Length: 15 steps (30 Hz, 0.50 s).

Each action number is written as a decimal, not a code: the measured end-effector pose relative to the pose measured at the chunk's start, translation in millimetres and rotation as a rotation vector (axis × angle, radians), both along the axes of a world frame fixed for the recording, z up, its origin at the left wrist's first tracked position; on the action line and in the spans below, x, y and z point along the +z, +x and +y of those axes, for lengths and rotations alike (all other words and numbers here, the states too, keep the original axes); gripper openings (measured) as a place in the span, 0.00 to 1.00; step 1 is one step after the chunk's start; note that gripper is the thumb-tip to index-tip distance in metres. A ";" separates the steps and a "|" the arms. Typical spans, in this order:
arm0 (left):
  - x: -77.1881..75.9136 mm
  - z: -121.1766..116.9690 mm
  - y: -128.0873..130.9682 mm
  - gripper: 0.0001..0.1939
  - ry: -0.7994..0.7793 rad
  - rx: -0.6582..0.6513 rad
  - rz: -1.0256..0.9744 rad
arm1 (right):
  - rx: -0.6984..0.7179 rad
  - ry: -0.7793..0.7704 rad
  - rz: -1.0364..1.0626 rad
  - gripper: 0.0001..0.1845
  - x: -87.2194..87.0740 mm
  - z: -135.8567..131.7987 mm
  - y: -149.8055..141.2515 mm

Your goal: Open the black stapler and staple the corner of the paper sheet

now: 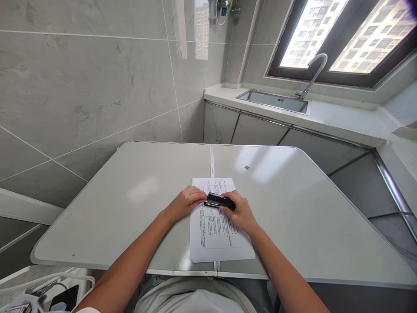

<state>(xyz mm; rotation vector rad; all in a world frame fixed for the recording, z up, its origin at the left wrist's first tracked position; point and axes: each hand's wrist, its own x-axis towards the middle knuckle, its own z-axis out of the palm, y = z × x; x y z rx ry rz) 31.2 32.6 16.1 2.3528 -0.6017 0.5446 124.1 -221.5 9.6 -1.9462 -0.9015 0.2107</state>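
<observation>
One stapler (219, 200) is gripped by right hand (241, 214) over one visible printed sheet (218, 250); left end touched by left hand (186, 201), fingers bunched.

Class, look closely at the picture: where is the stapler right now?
In the head view, the stapler is between the left hand and right hand, over the printed paper.

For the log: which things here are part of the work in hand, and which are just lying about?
In the work:
- stapler, in the right hand; the left hand is at its front end
- paper, beneath the stapler
- table, bearing the paper

Lying about:
- cable, lower left
- small dark strips, untouched; perhaps staples, so possibly related
</observation>
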 end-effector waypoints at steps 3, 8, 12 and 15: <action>2.0 0.0 -0.1 0.06 -0.114 0.004 0.022 | 0.014 0.006 0.004 0.13 0.8 0.0 0.3; 3.6 0.3 -0.9 0.06 -0.168 0.009 0.038 | 0.007 0.015 0.010 0.13 1.1 -0.2 -0.8; 1.8 3.5 -0.4 0.05 -0.145 -0.038 0.038 | 0.022 0.014 0.023 0.13 2.3 -1.0 -1.3; 1.3 6.4 -0.2 0.05 -0.140 -0.068 0.046 | 0.032 0.021 0.040 0.13 3.9 -1.9 -0.8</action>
